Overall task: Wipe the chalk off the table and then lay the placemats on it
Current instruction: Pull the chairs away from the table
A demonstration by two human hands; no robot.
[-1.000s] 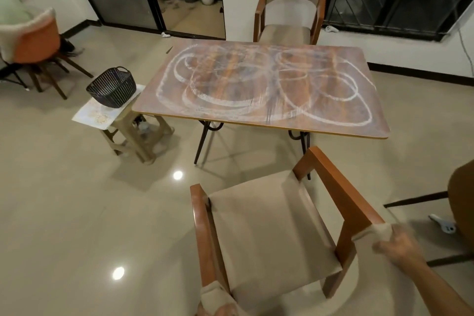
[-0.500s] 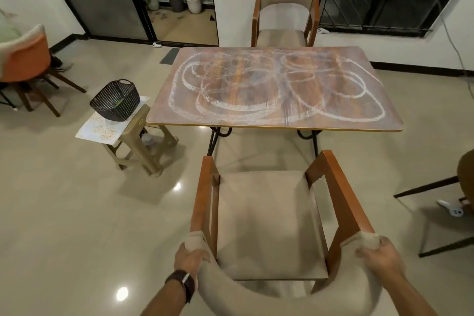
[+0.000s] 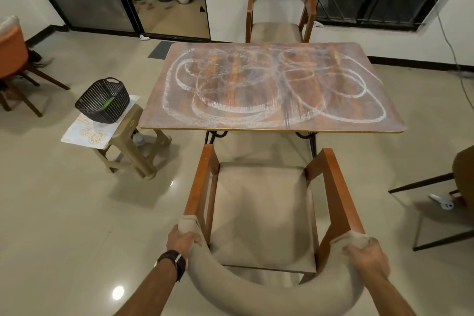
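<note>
A brown wooden table (image 3: 266, 124) stands ahead, its top covered in white chalk loops (image 3: 331, 100). On a beige stool (image 3: 136, 141) left of it lie patterned placemats (image 3: 84, 133) under a dark woven basket (image 3: 102, 100) with something green inside. Nearest me is a wooden armchair (image 3: 261, 213) with a beige padded back. My left hand (image 3: 182, 238) grips the left end of that back. My right hand (image 3: 364, 251) grips the right end.
A second armchair (image 3: 279, 7) stands at the table's far side. An orange chair (image 3: 12, 54) is at the far left, another chair (image 3: 459, 182) at the right edge. A white object (image 3: 441, 201) lies on the glossy tiled floor.
My left hand came up and took hold of the chair back beside the right one. The armchair has turned from askew to square with the table and sits closer to it.
</note>
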